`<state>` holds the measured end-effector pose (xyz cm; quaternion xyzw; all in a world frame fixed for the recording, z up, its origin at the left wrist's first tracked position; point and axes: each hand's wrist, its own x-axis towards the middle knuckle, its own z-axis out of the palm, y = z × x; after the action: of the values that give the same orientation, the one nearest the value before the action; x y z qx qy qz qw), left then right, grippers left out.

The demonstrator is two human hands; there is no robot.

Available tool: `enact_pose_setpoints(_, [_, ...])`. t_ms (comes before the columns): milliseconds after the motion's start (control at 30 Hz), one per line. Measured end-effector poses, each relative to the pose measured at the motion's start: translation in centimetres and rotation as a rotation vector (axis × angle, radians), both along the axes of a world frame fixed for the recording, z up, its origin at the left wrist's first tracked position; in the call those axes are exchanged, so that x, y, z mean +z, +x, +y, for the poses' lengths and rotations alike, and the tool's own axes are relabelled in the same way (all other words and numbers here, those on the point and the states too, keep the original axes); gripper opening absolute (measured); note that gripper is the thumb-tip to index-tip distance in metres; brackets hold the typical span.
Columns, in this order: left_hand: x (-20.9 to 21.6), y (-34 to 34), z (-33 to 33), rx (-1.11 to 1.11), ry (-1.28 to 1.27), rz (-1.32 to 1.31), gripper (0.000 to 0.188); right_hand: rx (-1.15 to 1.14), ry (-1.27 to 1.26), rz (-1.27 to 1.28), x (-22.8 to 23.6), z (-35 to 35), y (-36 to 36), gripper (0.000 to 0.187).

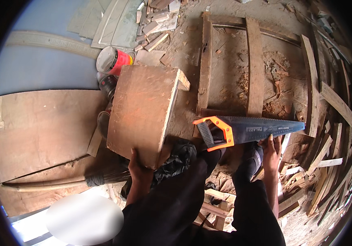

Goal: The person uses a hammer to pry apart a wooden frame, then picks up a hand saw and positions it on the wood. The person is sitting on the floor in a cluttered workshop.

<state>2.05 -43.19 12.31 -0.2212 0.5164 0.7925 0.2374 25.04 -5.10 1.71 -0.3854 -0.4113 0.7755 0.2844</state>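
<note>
My left hand [139,174] grips the near edge of a square brown wooden board [143,104], thumb on top and fingers hidden beneath. A short wooden block [183,81] sticks out from under the board's far right corner. In my right hand [271,153] is a hand saw [262,128], held by the blade's smooth near edge toward the tip. The saw lies crosswise, its teeth facing away from me and its orange and grey handle [219,133] to the left. Nothing grips that handle.
Beyond the saw lies a wooden frame [254,65] on the dirt floor. Scrap wood [327,164] is heaped at the right. Paint buckets [114,60] and a large plywood sheet [45,127] are at the left. Crumpled black plastic [180,160] lies near my left hand.
</note>
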Motion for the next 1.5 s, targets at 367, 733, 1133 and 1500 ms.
enact_pose_setpoints(367, [7.0,-4.9,5.9,-0.330,-0.255,0.522,0.056,0.037,-0.020,-0.024,-0.3,-1.4,1.8,0.022])
enact_pose_setpoints(733, [-0.4,-27.7,21.6,-0.223,0.029,0.197,0.093,0.101,-0.035,-0.013,1.2,-3.0,-0.9,0.019])
enact_pose_setpoints(1133, [-9.3,-12.2,6.2,-0.239,-0.143,0.554,0.076,0.300,-0.161,0.071,1.3,-7.1,-4.9,0.015])
enact_pose_setpoints(1500, [-8.0,2.7,11.3,-0.131,0.145,-0.154,0.031,0.635,-0.389,0.156,-1.1,-11.3,-8.9,0.023])
